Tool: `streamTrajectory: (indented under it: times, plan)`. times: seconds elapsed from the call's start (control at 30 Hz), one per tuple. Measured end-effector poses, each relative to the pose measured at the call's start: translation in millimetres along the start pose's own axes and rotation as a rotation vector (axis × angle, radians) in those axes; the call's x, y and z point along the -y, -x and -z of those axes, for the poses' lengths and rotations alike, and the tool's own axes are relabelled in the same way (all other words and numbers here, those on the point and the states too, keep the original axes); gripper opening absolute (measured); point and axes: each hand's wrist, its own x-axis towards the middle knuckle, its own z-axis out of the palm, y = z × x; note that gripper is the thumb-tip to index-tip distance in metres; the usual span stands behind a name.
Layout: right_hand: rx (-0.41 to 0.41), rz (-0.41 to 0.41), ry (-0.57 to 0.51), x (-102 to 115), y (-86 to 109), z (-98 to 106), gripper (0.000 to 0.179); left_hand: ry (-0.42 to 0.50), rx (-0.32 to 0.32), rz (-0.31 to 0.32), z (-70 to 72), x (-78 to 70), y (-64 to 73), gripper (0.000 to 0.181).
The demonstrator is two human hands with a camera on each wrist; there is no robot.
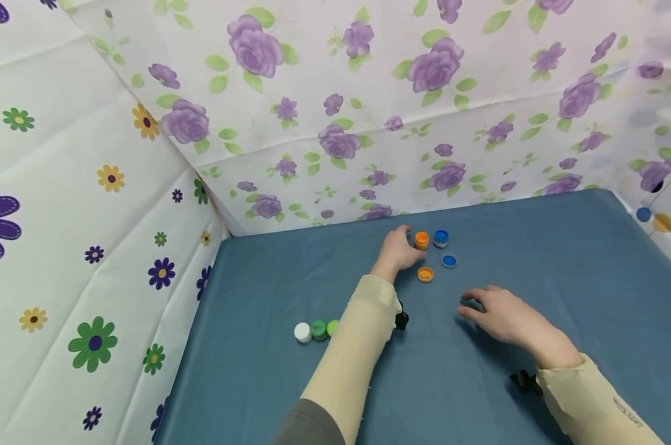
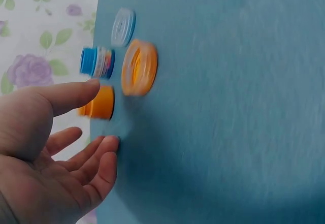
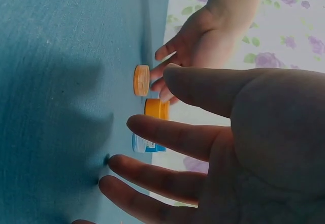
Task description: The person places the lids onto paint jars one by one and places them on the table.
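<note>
At the back of the table, my left hand (image 1: 398, 250) is beside a small orange paint pot (image 1: 421, 241), thumb on the near side and fingers apart. In the left wrist view the thumb overlaps the orange pot and nothing is gripped. A blue paint pot (image 1: 440, 239) stands to the right of the orange one. Both are uncapped, with an orange lid (image 1: 425, 274) and a blue lid (image 1: 449, 261) lying in front of them. My right hand (image 1: 505, 315) hovers over the table nearer to me, fingers loosely bent and holding nothing.
Closer in, to the left, a white-topped pot (image 1: 303, 332), a green pot (image 1: 319, 329) and a light green pot (image 1: 332, 327) stand in a row, partly covered by the left sleeve. A blue cloth (image 1: 257, 278) covers the table. Flowered sheets (image 1: 313, 123) hang behind it.
</note>
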Motion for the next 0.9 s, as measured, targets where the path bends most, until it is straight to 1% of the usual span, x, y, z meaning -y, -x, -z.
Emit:
streamTrajectory:
  times: [0.17,0.33,0.43,0.6,0.67,0.77,0.9]
  plan:
    - [0.018,-0.019,0.015,0.4,0.7,-0.1,0.048,0.025,-0.013,0.003,-11.2,-3.8,-0.5,0.066]
    - [0.012,-0.009,0.01,1.1,0.1,0.2,0.047,0.031,-0.038,0.017,-14.1,-2.4,-2.9,0.062]
    - [0.019,-0.014,0.006,1.9,-0.7,0.9,0.047,0.049,-0.05,0.024,-14.7,-0.4,-4.2,0.055]
    - [0.031,-0.022,0.011,4.1,-0.6,1.8,0.048,0.08,-0.064,0.067,-16.4,3.2,-8.1,0.037]
    - [0.028,-0.02,0.013,5.1,-0.2,2.0,0.047,0.084,-0.073,0.072,-15.8,4.1,-8.4,0.033]
    - [0.022,-0.019,0.016,6.1,0.4,3.0,0.047,0.127,-0.117,0.039,-11.3,5.2,-3.6,0.03]
    - [0.031,-0.026,0.013,4.9,-0.5,3.8,0.048,0.241,-0.192,-0.024,-1.9,6.3,0.6,0.026]
